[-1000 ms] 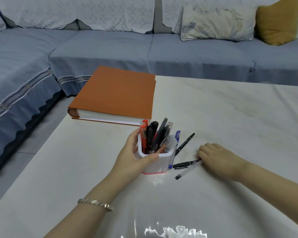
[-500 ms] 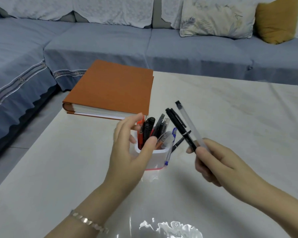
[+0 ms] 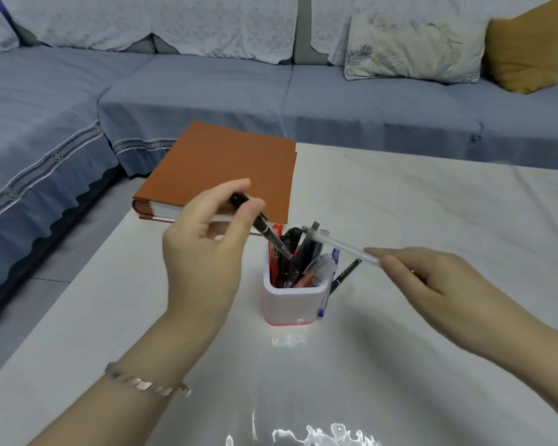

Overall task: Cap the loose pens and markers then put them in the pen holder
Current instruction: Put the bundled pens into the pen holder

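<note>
White with a pink foot, the holder (image 3: pixel 289 300) stands on the pale marble table (image 3: pixel 432 204), near the middle and packed with upright pens, a red pen (image 3: pixel 276 235) at its left side and dark ones beside it. The left hand (image 3: pixel 207 252) pinches a black pen (image 3: pixel 261 226) between thumb and forefinger near its upper end, the other fingers loosely curled; this pen slants down to the right, its lower end in among the pens above the holder's mouth. The right hand (image 3: pixel 432 278) pinches a clear pen (image 3: pixel 345 249) between thumb and fingers near its back end; that pen runs almost level to the left, and its dark end, blurred, hangs over the holder's far right corner. A blue pen (image 3: pixel 326 297) leans on the outside of the holder's right wall, its lower tip on the table. Another dark pen (image 3: pixel 347 272) lies on the table just right of the holder, its near end hidden behind the blue one. An orange book (image 3: pixel 226 169) lies flat at the table's far left corner, beyond the left hand. A bracelet (image 3: pixel 145 383) circles the left wrist. Behind the table runs a blue sofa (image 3: pixel 207 91), with a leaf-print cushion (image 3: pixel 413 49) and a mustard cushion (image 3: pixel 525 49) at its right end.
</note>
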